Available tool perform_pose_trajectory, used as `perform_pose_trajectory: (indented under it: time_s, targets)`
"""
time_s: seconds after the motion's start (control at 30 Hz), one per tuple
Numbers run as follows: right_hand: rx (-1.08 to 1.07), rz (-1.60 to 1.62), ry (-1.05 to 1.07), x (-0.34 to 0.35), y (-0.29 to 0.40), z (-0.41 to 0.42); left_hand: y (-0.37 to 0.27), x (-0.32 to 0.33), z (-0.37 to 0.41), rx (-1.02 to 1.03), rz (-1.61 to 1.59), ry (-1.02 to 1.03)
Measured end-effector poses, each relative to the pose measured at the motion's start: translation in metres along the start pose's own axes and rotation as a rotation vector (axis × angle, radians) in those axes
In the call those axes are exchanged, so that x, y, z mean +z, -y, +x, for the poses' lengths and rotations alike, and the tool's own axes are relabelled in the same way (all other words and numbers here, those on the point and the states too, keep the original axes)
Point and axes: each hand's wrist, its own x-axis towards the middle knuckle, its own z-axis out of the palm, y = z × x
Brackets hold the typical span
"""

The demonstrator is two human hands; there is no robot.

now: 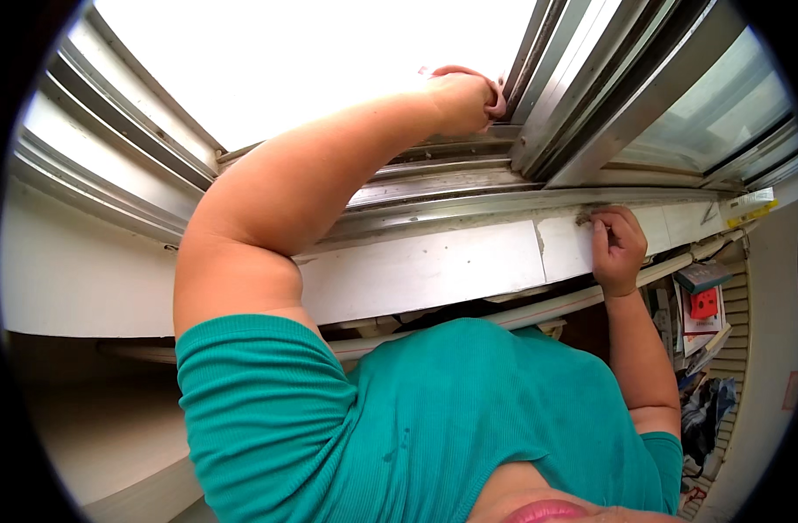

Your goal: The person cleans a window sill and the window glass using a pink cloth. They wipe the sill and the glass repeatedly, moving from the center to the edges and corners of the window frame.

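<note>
My left arm reaches across to the lower corner of the open window. There my left hand (463, 101) grips a pink cloth (497, 101), pressed against the inner side of the metal window frame (524, 65). Part of the cloth is hidden behind the fingers. My right hand (620, 248) rests on the white tiled sill (438, 261), its fingers loosely curled and nothing visible in them. Its fingertips are beside a dark, dirty patch (583, 219) of the sill. Between the sill and the opening run the grimy metal window tracks (438, 175).
A sliding glass pane (693, 111) stands at the right. A package with a yellow edge (752, 208) lies at the sill's far right end. Under the sill runs a white pipe (543, 314). Books and a red packet (704, 304) are stacked at the right, above dark bundled fabric (703, 418).
</note>
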Motion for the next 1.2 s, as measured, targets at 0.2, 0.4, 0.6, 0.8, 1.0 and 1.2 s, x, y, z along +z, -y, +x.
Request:
perform_pose_trajectory:
  time_s: [0.2,0.4,0.6,0.8,1.0,1.2]
  targets:
    - [0.019,0.011,-0.013,-0.001,0.002,-0.001,0.014,-0.015,-0.001,-0.061,-0.161,0.049]
    - [-0.015,0.002,-0.014,0.0,0.0,0.001,0.015,0.011,0.006,0.129,0.002,-0.166]
    - [0.004,0.02,-0.002,-0.001,-0.001,0.0,0.011,-0.006,0.014,0.153,0.224,-0.06]
    - [-0.005,0.017,-0.012,-0.001,0.001,0.001,0.026,-0.014,0.002,0.224,0.073,-0.101]
    - [-0.039,0.003,-0.006,-0.002,0.0,0.002,0.009,-0.009,-0.002,0.206,0.242,-0.104]
    - [0.013,0.028,-0.012,-0.001,0.001,0.0,0.015,-0.015,-0.004,0.145,0.161,-0.099]
